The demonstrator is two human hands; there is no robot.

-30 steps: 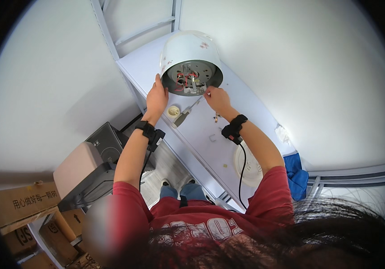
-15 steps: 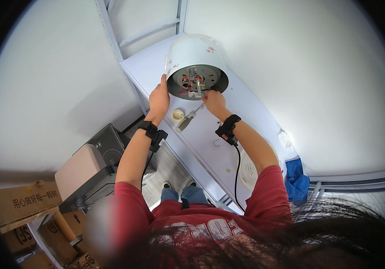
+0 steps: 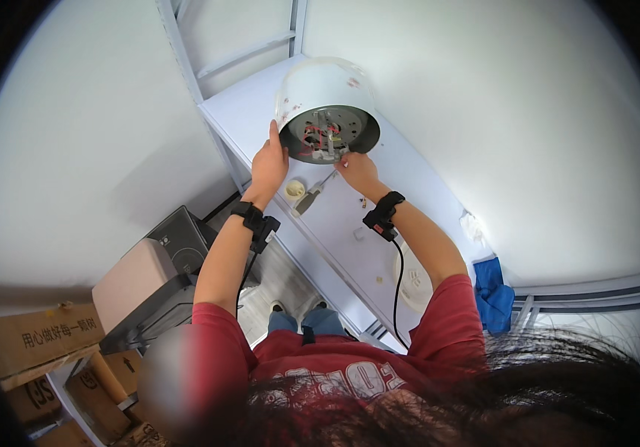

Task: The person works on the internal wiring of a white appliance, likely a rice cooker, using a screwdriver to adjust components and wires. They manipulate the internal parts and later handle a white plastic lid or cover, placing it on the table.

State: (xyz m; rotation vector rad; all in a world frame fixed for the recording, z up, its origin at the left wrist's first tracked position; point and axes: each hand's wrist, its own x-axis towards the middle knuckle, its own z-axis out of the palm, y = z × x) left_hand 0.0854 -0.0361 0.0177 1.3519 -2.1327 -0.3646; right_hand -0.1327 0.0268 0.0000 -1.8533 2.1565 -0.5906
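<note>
A white rice cooker body (image 3: pixel 324 86) with a small flower print lies on its side on the table, its open underside toward me. Inside show a round metal plate, red wires and small metal parts. My left hand (image 3: pixel 268 165) grips the cooker's left rim, thumb side up along the shell. At the lower right of the opening, my right hand (image 3: pixel 356 170) is closed in a pinch beside the metal parts; what its fingertips hold is too small to make out. Just below the cooker lie a grey-handled screwdriver (image 3: pixel 308 201) and a small cream round cap (image 3: pixel 295 190).
A whitish round cover (image 3: pixel 412 279) lies on the table (image 3: pixel 335 235) near my right forearm, with small loose pieces around. A blue cloth (image 3: pixel 493 296) sits at the right end. Cardboard boxes (image 3: pixel 40 335) and a pinkish appliance (image 3: pixel 135 283) stand at lower left.
My left hand has shifted slightly right on the rim, and the cooker has turned a little. My right hand stays pinched at the opening's lower right, having moved slightly.
</note>
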